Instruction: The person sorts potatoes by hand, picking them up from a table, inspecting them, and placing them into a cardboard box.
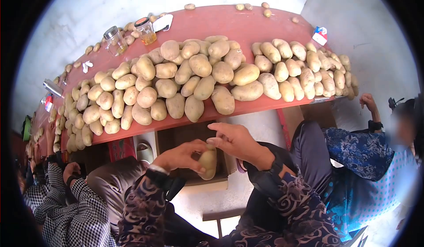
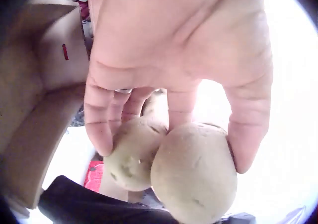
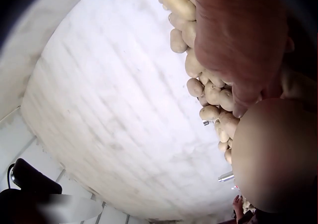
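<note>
Over a cardboard box at the table's front edge, my left hand [image 1: 183, 156] pinches two potatoes from above. In the left wrist view, one potato [image 2: 195, 172] sits between thumb and finger. The other potato [image 2: 134, 154] is held by the remaining fingers of the left hand [image 2: 181, 40]. The head view plainly shows just one held potato [image 1: 207, 164]. My right hand [image 1: 238, 142] hovers beside the left one, its fingers loosely extended and its fingertips right by the top of that potato. No object shows in the right hand [image 3: 241, 40].
A long heap of potatoes [image 1: 165, 88] covers the front of the red table [image 1: 198, 22]. Glass jars [image 1: 145, 30] stand behind it. The open cardboard box [image 1: 221, 183] is below the edge. People sit close on both sides, with a patterned sleeve [image 1: 357, 147] at right.
</note>
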`<state>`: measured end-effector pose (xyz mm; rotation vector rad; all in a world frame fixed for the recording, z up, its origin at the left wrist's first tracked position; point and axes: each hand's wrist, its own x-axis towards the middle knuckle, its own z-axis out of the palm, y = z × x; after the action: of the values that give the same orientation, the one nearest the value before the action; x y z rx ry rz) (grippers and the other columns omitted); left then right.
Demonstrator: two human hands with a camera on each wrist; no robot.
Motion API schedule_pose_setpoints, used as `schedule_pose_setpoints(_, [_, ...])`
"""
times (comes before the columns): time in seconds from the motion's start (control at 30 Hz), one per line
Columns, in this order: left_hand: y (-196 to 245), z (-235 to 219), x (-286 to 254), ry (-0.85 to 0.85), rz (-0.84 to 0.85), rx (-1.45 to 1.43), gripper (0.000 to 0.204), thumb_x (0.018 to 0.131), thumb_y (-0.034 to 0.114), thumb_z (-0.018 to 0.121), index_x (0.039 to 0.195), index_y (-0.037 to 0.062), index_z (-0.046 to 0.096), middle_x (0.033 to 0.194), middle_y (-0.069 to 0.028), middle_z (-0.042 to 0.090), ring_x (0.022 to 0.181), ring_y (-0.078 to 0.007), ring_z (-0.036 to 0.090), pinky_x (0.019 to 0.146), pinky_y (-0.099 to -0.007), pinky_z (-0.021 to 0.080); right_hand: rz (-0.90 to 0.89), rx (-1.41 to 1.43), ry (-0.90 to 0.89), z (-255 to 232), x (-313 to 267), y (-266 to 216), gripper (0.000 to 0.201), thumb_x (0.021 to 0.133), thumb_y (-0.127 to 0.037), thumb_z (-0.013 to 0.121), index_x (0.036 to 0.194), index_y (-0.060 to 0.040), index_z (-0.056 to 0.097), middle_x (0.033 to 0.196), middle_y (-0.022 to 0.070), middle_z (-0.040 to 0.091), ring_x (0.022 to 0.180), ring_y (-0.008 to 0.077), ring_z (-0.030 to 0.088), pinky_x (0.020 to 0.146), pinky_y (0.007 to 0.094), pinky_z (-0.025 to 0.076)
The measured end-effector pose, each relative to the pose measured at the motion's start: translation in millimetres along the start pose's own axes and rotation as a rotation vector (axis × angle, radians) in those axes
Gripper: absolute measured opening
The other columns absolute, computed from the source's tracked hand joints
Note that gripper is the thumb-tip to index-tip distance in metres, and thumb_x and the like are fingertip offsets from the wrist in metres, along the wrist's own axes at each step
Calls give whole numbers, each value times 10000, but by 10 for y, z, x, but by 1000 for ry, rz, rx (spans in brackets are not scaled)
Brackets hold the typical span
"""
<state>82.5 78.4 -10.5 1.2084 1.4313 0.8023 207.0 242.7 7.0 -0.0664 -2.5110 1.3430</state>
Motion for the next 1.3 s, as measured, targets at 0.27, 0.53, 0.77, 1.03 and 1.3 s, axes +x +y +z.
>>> schedule_pose_setpoints(0.27, [181, 184, -330, 440, 215, -839, 500, 684, 23, 632, 1151, 26, 453, 1027, -46, 542, 964, -148, 527, 859, -291, 419, -34, 324, -29, 323, 175, -47, 436, 845, -328, 533, 1120, 6, 477, 806, 121, 594, 631, 162, 574, 528, 276, 460])
schedule_pose_setpoints(0.53, [40, 16, -221, 515, 380, -960, 403, 738, 28, 598, 1116, 37, 457, 1043, -55, 531, 960, -158, 531, 851, -312, 436, 311, 652, -45, 355, 350, -74, 365, 857, -177, 516, 1188, -42, 441, 992, 48, 559, 797, 85, 547, 533, 194, 464])
schedule_pose_setpoints(0.77, [-1, -131, -192, 678, 371, -1059, 329, 802, 88, 559, 1095, 27, 423, 1057, -84, 522, 961, -180, 539, 806, -358, 478, 103, 511, 243, 387, 506, -19, 399, 807, -102, 580, 1174, -17, 449, 1063, 79, 548, 906, 155, 548, 771, 257, 447])
schedule_pose_setpoints(1.03, [-36, -124, -110, 746, 437, -1119, 347, 893, 176, 446, 1197, 27, 372, 1136, -104, 498, 1007, -202, 531, 817, -357, 475, -356, -961, 325, 319, 1162, -104, 477, 737, -154, 587, 1175, -20, 457, 1139, 160, 504, 1094, 302, 461, 876, 406, 377])
schedule_pose_setpoints(1.3, [-17, -148, -64, 647, 568, -1169, 388, 905, 184, 400, 1258, 44, 317, 1189, -68, 449, 1070, -176, 468, 894, -347, 397, -395, -762, 305, 281, 1052, -179, 424, 753, -164, 569, 1144, -29, 474, 1120, 180, 500, 1135, 365, 401, 895, 431, 375])
